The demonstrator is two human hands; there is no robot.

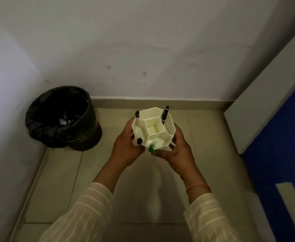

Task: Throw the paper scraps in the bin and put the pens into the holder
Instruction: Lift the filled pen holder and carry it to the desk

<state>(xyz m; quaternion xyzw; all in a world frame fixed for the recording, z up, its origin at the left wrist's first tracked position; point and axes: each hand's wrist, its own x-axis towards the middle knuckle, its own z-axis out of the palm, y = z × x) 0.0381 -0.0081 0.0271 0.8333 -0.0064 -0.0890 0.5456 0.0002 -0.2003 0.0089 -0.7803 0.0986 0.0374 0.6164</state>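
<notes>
A white holder (167,129) with several compartments is held above the floor between both hands. My left hand (125,145) grips its left side and my right hand (177,147) grips its right side and bottom. Black pens (165,113) stand in the outer compartments, one at the back right, one at the back left (137,114) and one at the front left (139,141). A green-capped marker (151,147) sticks out at the front. The black-lined bin (61,117) stands on the floor to the left, with pale paper scraps (63,121) inside.
White walls meet in a corner behind the bin. A blue and white cabinet (272,109) fills the right side. The beige tiled floor (59,180) lies below my hands.
</notes>
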